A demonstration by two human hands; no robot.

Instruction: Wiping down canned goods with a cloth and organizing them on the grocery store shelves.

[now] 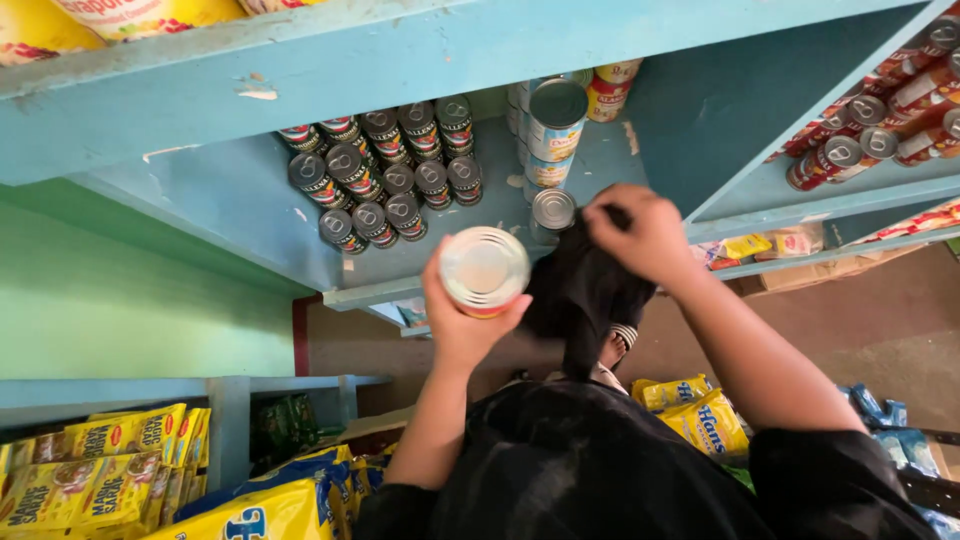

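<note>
My left hand (462, 325) grips a tin can (484, 269) from below, its pale round lid facing the camera. My right hand (640, 232) pinches a black cloth (580, 295) that hangs beside the can, touching its right side. Both hands are raised in front of a light blue shelf (250, 210). On that shelf, just behind my hands, one single can (552, 210) stands alone, and a stack of taller cans (555, 125) rises behind it.
Several small dark-lidded cans (385, 165) are packed at the shelf's back left. Red-labelled cans (880, 110) lie on the right shelf. Yellow packets (110, 465) fill the lower left shelf, with more yellow bags (700, 415) low on the right.
</note>
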